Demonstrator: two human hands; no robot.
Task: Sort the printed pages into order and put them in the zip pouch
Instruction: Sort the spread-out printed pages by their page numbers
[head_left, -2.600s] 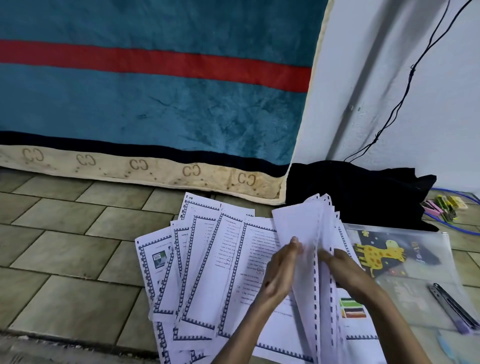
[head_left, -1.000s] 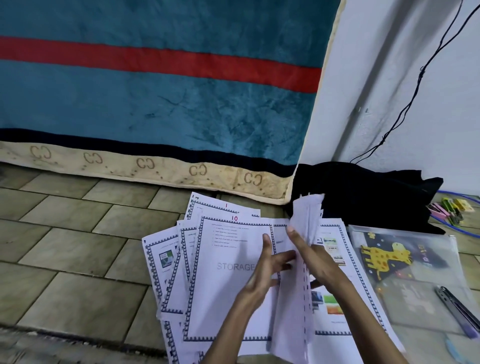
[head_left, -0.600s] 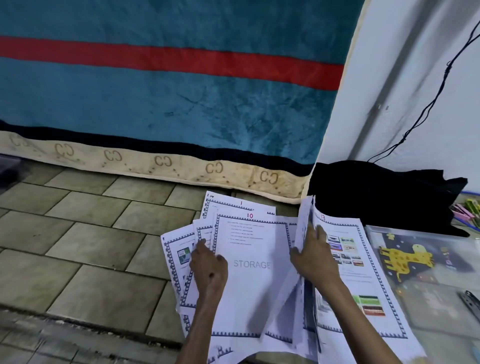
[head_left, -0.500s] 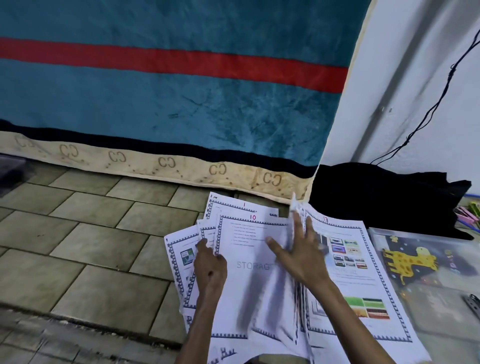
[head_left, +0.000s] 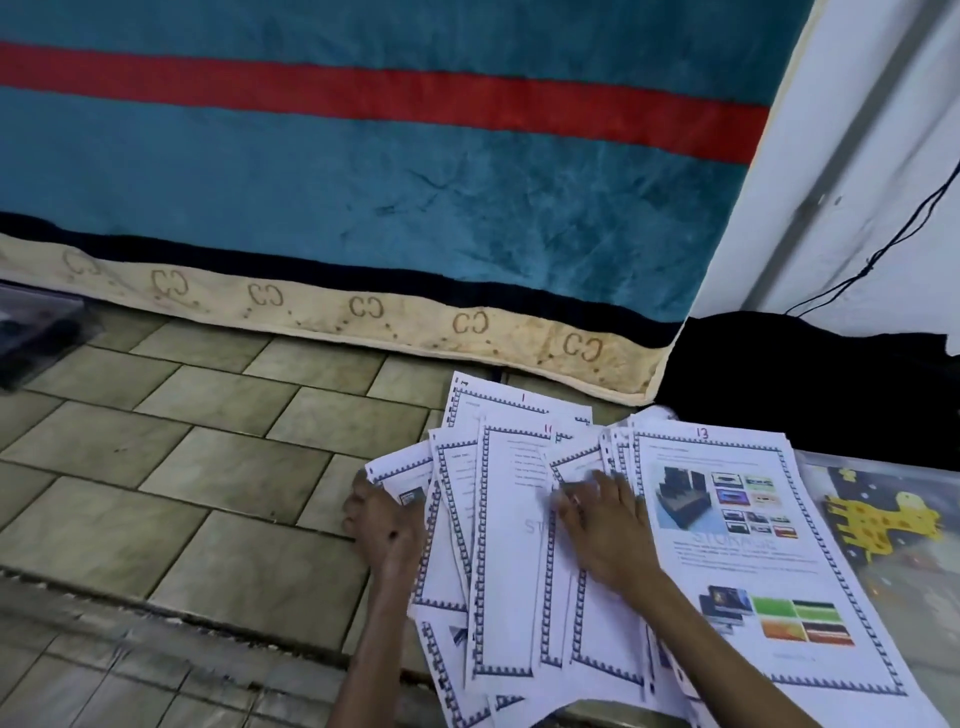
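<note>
Several printed pages with blue borders lie fanned over one another on the tiled floor. Page 1 (head_left: 519, 410) is at the back, a text page (head_left: 506, 561) lies in the middle, and page 13 (head_left: 727, 525), with colour pictures, is on the right. My left hand (head_left: 384, 525) grips the left edge of the leftmost sheets, fingers curled. My right hand (head_left: 605, 530) lies flat on the middle sheets with its fingers spread. The clear zip pouch (head_left: 883, 519), with a yellow giraffe print, lies on the floor to the right, partly under page 13.
A teal mattress (head_left: 363, 182) with a red stripe leans upright just behind the pages. A black cloth (head_left: 805, 395) lies at the back right below a white wall with a hanging cable. A dark object (head_left: 31, 332) sits at the far left. Bare tiles (head_left: 182, 467) extend to the left.
The upright bundle my right hand was leafing through has been laid down onto the pile. My left hand slid to the fan's left edge. The view has shifted left.
</note>
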